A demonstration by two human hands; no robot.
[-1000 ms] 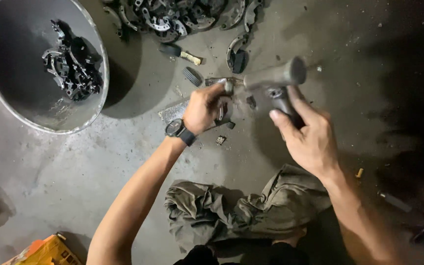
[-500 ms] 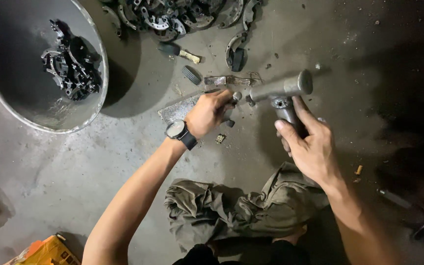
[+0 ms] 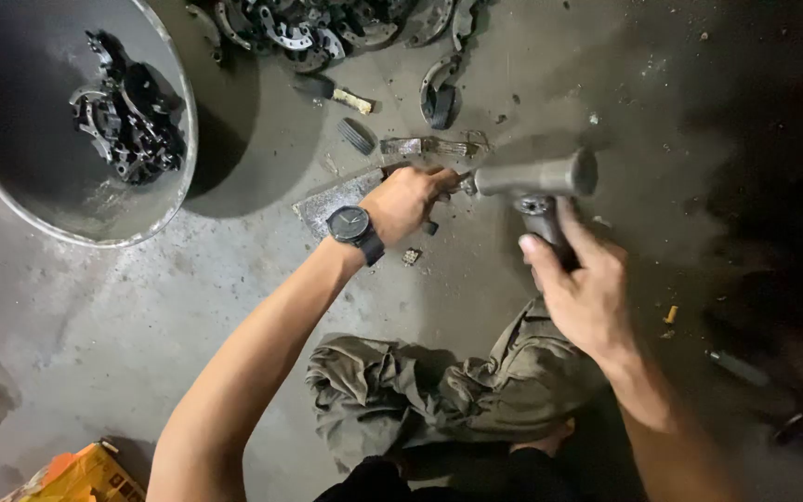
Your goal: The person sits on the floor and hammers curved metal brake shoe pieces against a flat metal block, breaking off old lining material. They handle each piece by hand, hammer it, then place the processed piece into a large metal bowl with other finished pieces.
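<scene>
- Nearest the person, a crumpled olive-green cloth trouser leg lies folded over the grey concrete floor, with a bare foot just showing at its lower edge.
- At the bottom left corner sits an orange cardboard box, only partly in view.
- The right hand is wrapped around the dark pistol-style handle of a grey metal air tool; the fingers are closed on the grip, and the tool's cylindrical barrel points left, held just above the floor.
- The left hand, with a black round wristwatch on its wrist, is closed at the tool's nose; its fingers pinch something small there, but what it is I cannot tell.
- The two hands are near each other, joined only by the tool between them.
- Under the left hand lies a flat grey metal plate on the floor, with small dark scraps beside it.
- Just beyond, a rusty flat metal piece and a small black ribbed part rest on the floor.
- Further off, a curved dark metal brake shoe lies alone, and a heap of similar curved shoes lines the top edge.
- At the far left stands a large round grey metal basin with a cluster of dark metal parts inside.
</scene>
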